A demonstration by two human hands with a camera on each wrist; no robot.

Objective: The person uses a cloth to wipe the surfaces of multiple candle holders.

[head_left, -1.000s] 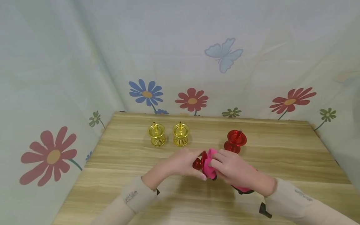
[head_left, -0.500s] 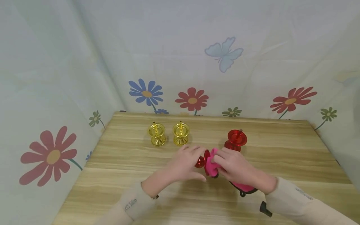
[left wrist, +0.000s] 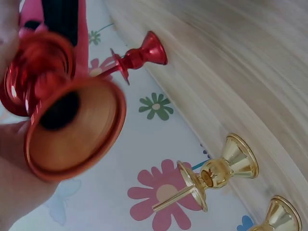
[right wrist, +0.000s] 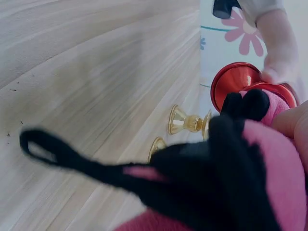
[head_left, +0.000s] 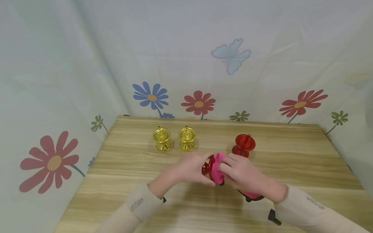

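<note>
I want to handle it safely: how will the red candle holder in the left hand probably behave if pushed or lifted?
The red candle holder is probably light, since its foot looks hollow underneath. Its glossy surface may feel slippery. Its round outline could let it roll if laid sideways.

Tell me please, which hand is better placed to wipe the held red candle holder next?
Probably the right hand: it grips the pink cloth against the red candle holder, while the left hand holds that holder.
</note>
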